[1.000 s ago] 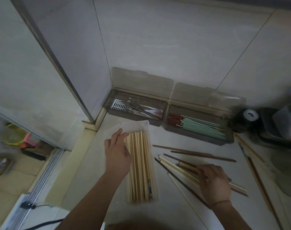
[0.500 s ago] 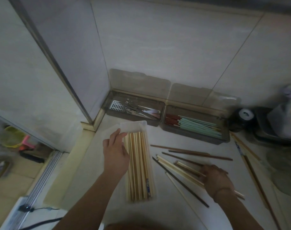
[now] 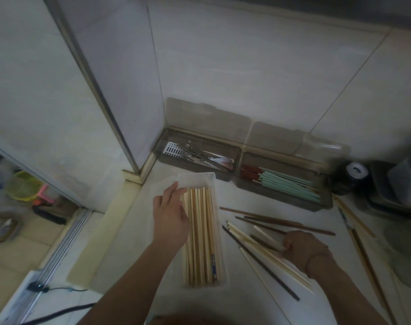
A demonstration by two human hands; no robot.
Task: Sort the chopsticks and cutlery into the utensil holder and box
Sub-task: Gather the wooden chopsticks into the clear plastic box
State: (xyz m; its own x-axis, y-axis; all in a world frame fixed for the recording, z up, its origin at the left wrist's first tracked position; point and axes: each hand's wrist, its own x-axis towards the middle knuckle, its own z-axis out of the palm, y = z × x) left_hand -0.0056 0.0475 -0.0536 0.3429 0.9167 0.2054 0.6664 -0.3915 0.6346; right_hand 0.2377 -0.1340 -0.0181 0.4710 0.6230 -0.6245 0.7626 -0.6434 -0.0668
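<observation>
A clear plastic box (image 3: pixel 198 178) lies on the counter with several pale bamboo chopsticks (image 3: pixel 201 235) side by side in it. My left hand (image 3: pixel 169 219) rests flat on the box's left side, fingers apart. My right hand (image 3: pixel 302 248) is curled over a loose pile of pale chopsticks (image 3: pixel 249 240) to the right, gripping some. Dark brown chopsticks (image 3: pixel 277 222) lie scattered beyond the pile. At the wall, one brown lidded holder (image 3: pixel 195 158) contains metal cutlery, and a second one (image 3: pixel 284 184) has green and red chopsticks.
More long chopsticks (image 3: pixel 361 242) lie at the counter's right side. A dark round container (image 3: pixel 349 177) and a dark tray (image 3: pixel 391 188) stand at the back right. Tiled walls close the corner; the counter edge drops off to the left.
My right hand has drawn back toward me along the pale chopsticks and closed more tightly on them. My left hand has stayed on the box.
</observation>
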